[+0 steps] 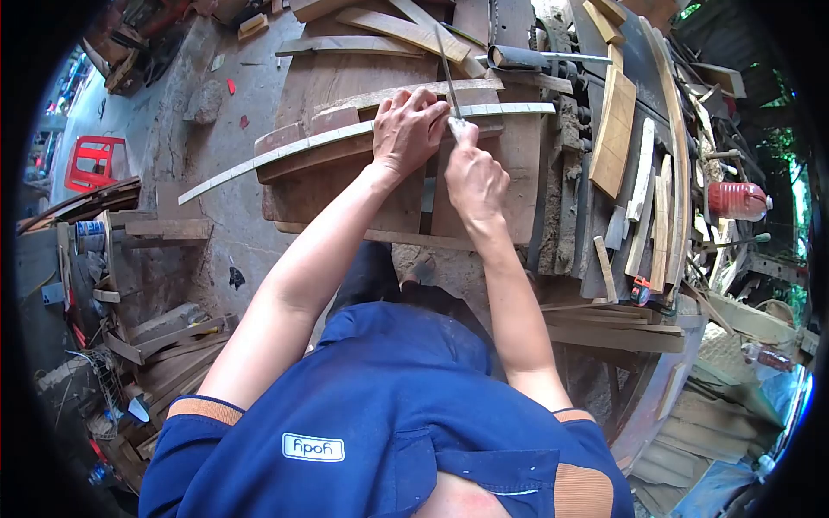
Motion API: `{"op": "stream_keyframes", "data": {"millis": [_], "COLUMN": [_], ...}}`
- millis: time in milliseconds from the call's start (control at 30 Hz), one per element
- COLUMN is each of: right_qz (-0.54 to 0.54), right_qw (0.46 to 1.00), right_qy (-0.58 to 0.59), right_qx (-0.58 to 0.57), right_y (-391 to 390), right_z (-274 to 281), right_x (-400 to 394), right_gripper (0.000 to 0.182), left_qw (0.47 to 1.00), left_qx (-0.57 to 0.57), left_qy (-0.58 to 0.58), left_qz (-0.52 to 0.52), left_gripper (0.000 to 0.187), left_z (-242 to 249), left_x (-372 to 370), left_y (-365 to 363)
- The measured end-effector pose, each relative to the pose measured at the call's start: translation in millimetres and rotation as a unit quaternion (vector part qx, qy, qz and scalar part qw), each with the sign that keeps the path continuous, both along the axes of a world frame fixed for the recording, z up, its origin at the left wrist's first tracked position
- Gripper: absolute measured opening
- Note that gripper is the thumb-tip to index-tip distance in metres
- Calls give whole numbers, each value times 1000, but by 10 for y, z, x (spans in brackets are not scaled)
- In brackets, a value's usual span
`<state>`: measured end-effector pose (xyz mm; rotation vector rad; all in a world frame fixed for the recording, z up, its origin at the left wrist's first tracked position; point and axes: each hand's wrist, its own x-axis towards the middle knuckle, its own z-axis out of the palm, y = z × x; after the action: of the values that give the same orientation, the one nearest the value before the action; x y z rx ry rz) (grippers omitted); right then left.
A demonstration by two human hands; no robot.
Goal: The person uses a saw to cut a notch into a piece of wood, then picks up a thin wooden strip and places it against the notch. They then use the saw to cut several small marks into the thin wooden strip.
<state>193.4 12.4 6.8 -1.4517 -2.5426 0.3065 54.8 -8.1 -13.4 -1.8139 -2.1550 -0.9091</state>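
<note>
A long, curved, pale wooden strip (289, 157) with evenly spaced cross marks lies over darker curved wooden pieces (332, 154) on the workbench (393, 205). My left hand (406, 129) is closed over the strip near its right part, fingers curled and pressed down on it. In my right hand (477, 180) is a long, thin-bladed tool (447, 73) with a pale handle, gripped with the thumb along the top. Its narrow blade points away from me and crosses the strip just right of my left fingers. Whether the blade is a saw or a file, I cannot tell.
Loose curved wood pieces (350, 46) lie at the bench's far side. To the right, wood offcuts (614, 129), a tape measure (640, 291) and a red plastic jug (737, 200) sit around. A red plastic stool (93, 162) stands far left; scrap wood is piled below left.
</note>
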Motion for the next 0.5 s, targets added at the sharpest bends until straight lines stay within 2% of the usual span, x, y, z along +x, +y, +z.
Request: {"op": "stream_keyframes", "data": {"millis": [167, 267, 500], "right_qz": [-11, 5, 0], "right_qw": [996, 1000, 999], "right_qy": [-51, 0, -32], "right_qx": [-69, 20, -13], "right_y": [-321, -27, -230], "right_z": [152, 62, 112], "right_x": [334, 26, 235], "right_gripper": [27, 19, 16], "left_qw": [1000, 1000, 1000], "left_qx": [-5, 10, 3], "left_qy": [11, -2, 9], "left_qz": [6, -3, 12], "left_gripper": [18, 18, 18], "left_z": [-2, -38, -23], "left_x": [0, -14, -1], "left_y": [-1, 12, 10]}}
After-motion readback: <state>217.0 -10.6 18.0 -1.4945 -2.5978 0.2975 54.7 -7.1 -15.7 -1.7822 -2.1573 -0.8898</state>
